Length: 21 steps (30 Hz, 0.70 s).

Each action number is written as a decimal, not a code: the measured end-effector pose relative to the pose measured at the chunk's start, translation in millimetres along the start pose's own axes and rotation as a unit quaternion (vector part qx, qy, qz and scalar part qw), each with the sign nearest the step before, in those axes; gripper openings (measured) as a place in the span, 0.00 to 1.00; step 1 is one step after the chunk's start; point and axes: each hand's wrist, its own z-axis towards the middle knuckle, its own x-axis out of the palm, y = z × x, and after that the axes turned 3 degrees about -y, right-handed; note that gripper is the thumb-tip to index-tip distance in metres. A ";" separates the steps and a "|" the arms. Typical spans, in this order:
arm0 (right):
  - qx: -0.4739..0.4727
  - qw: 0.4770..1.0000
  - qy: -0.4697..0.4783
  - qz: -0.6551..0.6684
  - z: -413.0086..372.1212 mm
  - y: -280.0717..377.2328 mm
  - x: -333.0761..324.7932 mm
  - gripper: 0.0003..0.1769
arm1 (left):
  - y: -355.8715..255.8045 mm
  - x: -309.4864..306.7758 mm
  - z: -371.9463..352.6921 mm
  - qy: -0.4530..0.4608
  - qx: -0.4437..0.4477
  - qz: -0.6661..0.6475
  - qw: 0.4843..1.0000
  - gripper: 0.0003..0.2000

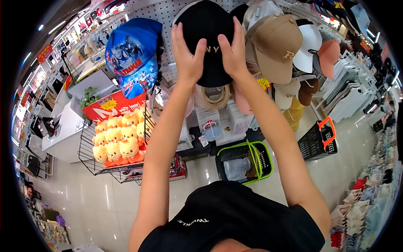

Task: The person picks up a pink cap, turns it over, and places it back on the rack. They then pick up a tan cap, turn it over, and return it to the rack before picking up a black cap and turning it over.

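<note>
Both arms reach forward to a black cap (209, 27) with light "NY" letters, in front of a white pegboard. My left hand (187, 56) is wrapped round the cap's left side, thumb on its front. Round the right side lies my right hand (233, 54), its thumb beside the letters. Below the hands the cap's black brim points down. A blue cartoon cap (132, 54) hangs to the left. On the right hang a tan cap (275, 44) with a letter "R", a white cap (308, 46) and a pink cap (328, 58).
A wire rack (90, 149) at left holds several orange plush toys (113, 136). On the floor stand a black basket with green handles (265, 156) and a black basket with an orange handle (312, 143). Folded clothes (348, 90) hang at the right.
</note>
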 end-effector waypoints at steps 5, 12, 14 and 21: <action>0.014 1.000 -0.003 -0.005 -1.6 12.6 -1.2 0.42 | -6.9 -5.3 0.9 0.000 -0.006 -0.015 1.000 0.39; 0.001 1.000 0.001 -0.020 -1.9 20.9 -6.8 0.43 | -13.9 -6.9 0.3 -0.006 -0.009 -0.035 0.999 0.38; 0.000 1.000 0.004 -0.022 -2.0 20.9 -7.4 0.43 | -14.1 -6.2 -0.2 -0.007 -0.009 -0.035 0.999 0.38; 0.007 1.000 0.009 -0.005 -3.5 10.7 -7.4 0.43 | -10.3 -3.8 -1.1 0.000 -0.013 -0.016 1.000 0.38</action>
